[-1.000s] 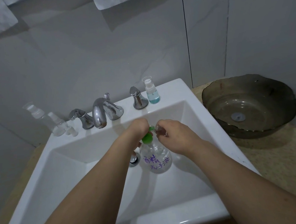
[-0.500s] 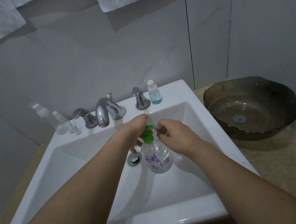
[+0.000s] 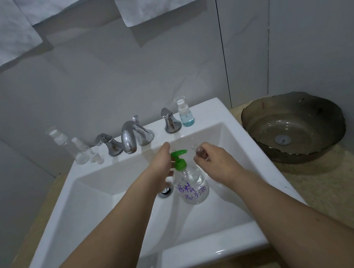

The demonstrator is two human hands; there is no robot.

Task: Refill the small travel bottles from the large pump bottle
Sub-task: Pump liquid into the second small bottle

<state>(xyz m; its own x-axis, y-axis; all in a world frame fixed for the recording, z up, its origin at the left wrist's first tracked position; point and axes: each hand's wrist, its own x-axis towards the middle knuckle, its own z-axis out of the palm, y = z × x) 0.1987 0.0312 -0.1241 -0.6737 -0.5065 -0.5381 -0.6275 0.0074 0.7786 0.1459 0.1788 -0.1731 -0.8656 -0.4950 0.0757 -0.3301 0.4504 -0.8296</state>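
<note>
Glossy white sink (image 3: 114, 207), clear round pump bottle (image 3: 191, 186), green nozzle (image 3: 179, 158)

pump bottle (image 3: 191, 186): clear, green pump head, purple handwriting, upright in basin
held travel bottle (image 3: 197, 151): small, clear, at pump nozzle tip; mostly hidden, probably uncapped
blue travel bottle (image 3: 184, 114): capped, upright, back ledge
clear travel bottles (image 3: 77, 147): upright, grouped on ledge's left corner

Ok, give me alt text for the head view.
Over a white sink, the left hand grips a green-topped pump bottle while the right hand holds a small clear bottle by its nozzle. More travel bottles line the ledge.
</note>
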